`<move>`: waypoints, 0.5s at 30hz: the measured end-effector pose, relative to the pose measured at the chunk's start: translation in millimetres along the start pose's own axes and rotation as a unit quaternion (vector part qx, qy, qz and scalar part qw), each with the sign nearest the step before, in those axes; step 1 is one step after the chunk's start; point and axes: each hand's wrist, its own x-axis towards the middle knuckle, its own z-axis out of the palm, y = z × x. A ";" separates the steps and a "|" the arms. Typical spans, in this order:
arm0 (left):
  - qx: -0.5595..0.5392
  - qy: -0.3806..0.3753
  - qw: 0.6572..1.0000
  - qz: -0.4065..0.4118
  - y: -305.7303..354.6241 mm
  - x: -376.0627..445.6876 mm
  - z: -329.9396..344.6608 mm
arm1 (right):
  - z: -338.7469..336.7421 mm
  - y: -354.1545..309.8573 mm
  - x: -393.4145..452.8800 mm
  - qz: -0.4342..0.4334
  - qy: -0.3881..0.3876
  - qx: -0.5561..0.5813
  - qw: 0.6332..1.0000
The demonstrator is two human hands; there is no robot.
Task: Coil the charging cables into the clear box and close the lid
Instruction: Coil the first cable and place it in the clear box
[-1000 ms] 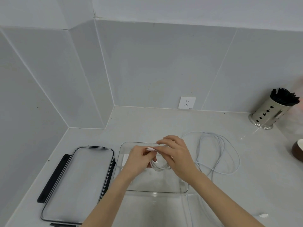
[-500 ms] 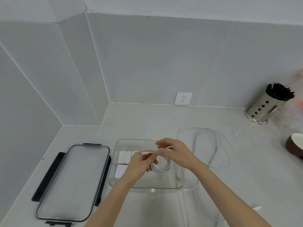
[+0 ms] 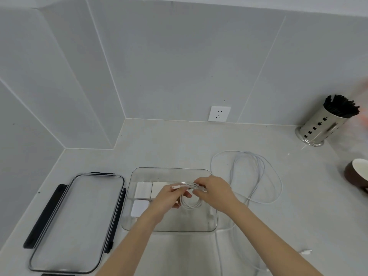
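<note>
A clear box (image 3: 212, 226) stands open on the counter with white charger blocks (image 3: 143, 190) in its left part. Over the box, my left hand (image 3: 166, 200) and my right hand (image 3: 216, 189) both hold a small white coiled cable (image 3: 190, 204); its loops hang below my fingers and its plug end sticks out to the left. A second, longer white cable (image 3: 256, 172) lies in loose loops on the counter right of the box, with a plug end (image 3: 306, 251) near the front. The clear lid (image 3: 77, 222) with black clips lies flat left of the box.
A steel holder of black sticks (image 3: 322, 126) stands at the back right. A brown bowl with a white inside (image 3: 356, 174) sits at the right edge. A wall socket (image 3: 219, 113) is on the back wall. Tiled walls close off the left and back.
The view has shifted, so everything sits lower in frame. My hands have drawn slightly apart, and the coil now hangs lower between them over the box.
</note>
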 end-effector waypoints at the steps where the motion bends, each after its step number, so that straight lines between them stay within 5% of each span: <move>1: -0.001 0.010 1.000 -0.008 -0.1 3.3 -1.4 | -0.5 -0.2 3.8 -0.001 0.005 -0.047 0.999; 6: 0.005 0.097 0.995 -0.005 -5.2 14.2 -8.0 | 7.7 -2.9 21.3 0.016 0.067 -0.167 0.984; 9: 0.104 0.168 0.978 0.065 -11.0 22.3 -6.9 | 17.5 -13.4 23.7 0.085 -0.020 -0.153 0.984; 15: 0.309 0.162 0.931 0.106 -26.6 48.4 4.1 | 26.0 -24.1 38.4 0.143 -0.057 -0.115 0.981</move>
